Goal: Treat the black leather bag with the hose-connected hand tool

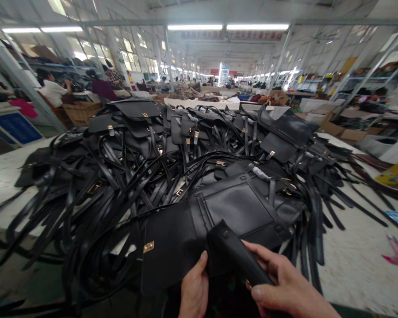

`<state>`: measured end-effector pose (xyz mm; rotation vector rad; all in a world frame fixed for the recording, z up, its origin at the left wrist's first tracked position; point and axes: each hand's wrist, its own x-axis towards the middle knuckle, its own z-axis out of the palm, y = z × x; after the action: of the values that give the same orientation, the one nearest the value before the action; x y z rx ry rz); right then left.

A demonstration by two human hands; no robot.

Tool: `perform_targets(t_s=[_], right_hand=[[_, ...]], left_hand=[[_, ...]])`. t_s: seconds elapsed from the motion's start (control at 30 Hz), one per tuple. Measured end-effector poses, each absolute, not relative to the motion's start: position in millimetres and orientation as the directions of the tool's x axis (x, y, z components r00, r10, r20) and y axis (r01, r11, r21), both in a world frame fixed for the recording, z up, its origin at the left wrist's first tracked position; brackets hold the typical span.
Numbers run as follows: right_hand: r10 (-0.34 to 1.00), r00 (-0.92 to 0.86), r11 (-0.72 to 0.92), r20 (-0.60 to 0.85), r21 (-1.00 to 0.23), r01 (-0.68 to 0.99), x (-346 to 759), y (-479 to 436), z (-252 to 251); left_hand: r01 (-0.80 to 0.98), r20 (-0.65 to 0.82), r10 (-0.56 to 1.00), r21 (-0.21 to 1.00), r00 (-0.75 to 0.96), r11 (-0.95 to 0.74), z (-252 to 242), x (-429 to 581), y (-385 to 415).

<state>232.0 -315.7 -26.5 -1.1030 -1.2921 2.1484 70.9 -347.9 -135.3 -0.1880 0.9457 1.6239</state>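
A black leather bag [237, 205] lies tilted at the near edge of the pile, its flap [167, 243] spread to the left with a gold clasp plate [148, 246]. My left hand [195, 287] grips the bag's lower edge, thumb on top and fingers hidden beneath. My right hand [278, 278] is closed around a narrow black leather piece [232, 249] that slants across the bag. Whether this piece is joined to the bag I cannot tell. A small metallic bit shows by the right fingertips.
Many black bags [135, 110] with long straps [109, 176] are heaped on a pale table [361, 247]. Pink-handled snips [397, 251] and a yellow box [394, 172] lie at the right. People sit working at the far left; a cardboard box [81, 114] stands near them.
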Motion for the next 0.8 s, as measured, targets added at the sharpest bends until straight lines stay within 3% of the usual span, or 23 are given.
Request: perform_targets(t_s=[0.4,0.63,0.8], right_hand=[[0.625,-0.691,-0.548,-0.364,-0.834,-0.057,247.7,-311.0,-34.5],[0.719,-0.604,-0.437,-0.345,-0.899,-0.006,230.7,-303.0,-33.1],[0.817,-0.479,-0.348,-0.322,-0.937,0.037,230.6,-305.2,-29.9]], left_hand=[[-0.886,-0.56,0.809,0.449,-0.178,0.116,-140.2,64.9,-348.6],[-0.858,-0.556,0.814,0.489,-0.168,0.157,-136.7,69.7,-349.5],[-0.817,-0.546,0.781,0.571,-0.304,0.08,-128.4,67.6,-346.6]])
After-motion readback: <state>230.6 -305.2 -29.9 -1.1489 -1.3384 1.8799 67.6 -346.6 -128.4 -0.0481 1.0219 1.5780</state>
